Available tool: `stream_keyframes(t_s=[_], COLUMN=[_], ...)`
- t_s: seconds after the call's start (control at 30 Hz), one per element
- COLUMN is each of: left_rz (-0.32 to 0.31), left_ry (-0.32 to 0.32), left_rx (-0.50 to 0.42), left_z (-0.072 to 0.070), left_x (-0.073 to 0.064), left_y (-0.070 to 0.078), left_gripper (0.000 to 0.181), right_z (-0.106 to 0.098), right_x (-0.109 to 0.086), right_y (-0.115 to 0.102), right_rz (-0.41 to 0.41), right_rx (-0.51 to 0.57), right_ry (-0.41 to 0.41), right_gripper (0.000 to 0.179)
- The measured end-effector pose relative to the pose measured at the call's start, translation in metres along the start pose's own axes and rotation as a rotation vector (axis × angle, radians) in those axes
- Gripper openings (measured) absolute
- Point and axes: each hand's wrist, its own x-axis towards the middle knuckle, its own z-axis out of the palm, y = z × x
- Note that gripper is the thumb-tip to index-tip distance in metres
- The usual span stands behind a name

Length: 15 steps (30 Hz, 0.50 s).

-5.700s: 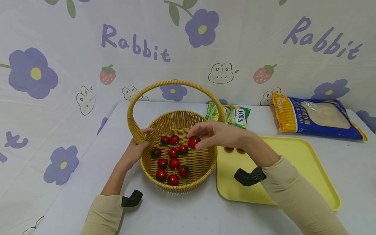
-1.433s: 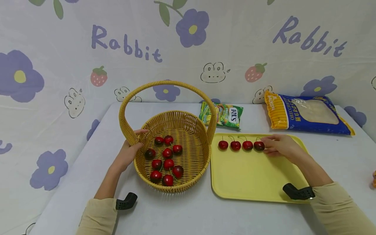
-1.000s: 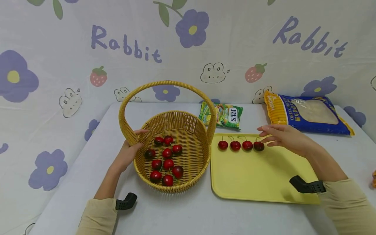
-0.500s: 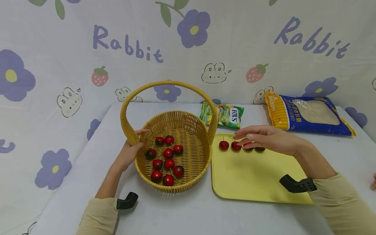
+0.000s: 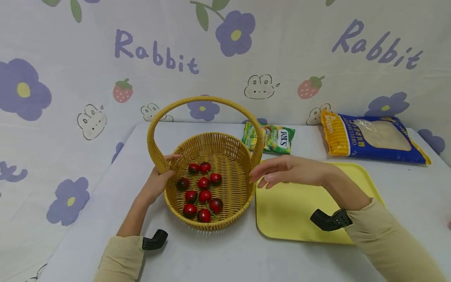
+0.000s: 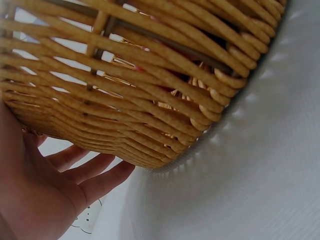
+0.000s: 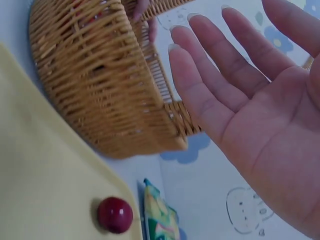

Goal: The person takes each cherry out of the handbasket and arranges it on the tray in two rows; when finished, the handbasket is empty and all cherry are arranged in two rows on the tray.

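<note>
My left hand point(image 5: 156, 184) grips the rim of the wicker basket point(image 5: 253, 172) beside the foot of its tall handle. In the left wrist view its fingers point(image 6: 107, 182) lie against the outside of the weave. Several dark red cherries point(image 5: 203, 183) with green stems lie inside, mostly on the left of the basket floor. My right hand point(image 5: 292, 170), holding nothing, hovers over the left end of the yellow tray point(image 5: 299, 219), fingertips at the basket's right rim. It covers the tray's cherries in the head view; one cherry point(image 7: 115, 214) shows in the right wrist view.
Behind the basket and tray lies a small green snack packet point(image 5: 276, 139). A blue and yellow bag of pasta point(image 5: 377, 137) rests at the back right. The patterned cloth backdrop point(image 5: 218, 58) rises behind the white table point(image 5: 225, 254).
Earlier the right hand held a cherry over the basket, then set it at the right end of the tray's row. It let go and moved left to the basket. The left hand stayed.
</note>
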Motion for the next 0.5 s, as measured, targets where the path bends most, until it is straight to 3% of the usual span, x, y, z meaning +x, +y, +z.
stream_keyframes(t_s=[0.17,0.5], left_rz=[-0.006,0.01], left_ry=[-0.001,0.001], left_rx=[0.001,0.0], left_z=[0.0,0.0], left_x=[0.0,0.0], left_y=[-0.003,-0.002], left_gripper=[0.045,0.045], right_z=[0.008,0.019], right_x=[0.02,0.055], right_y=[-0.002,-0.001], right_rz=[0.017,0.089], right_rx=[0.012,-0.024], right_ry=[-0.036,0.029], right_gripper=[0.035,0.035])
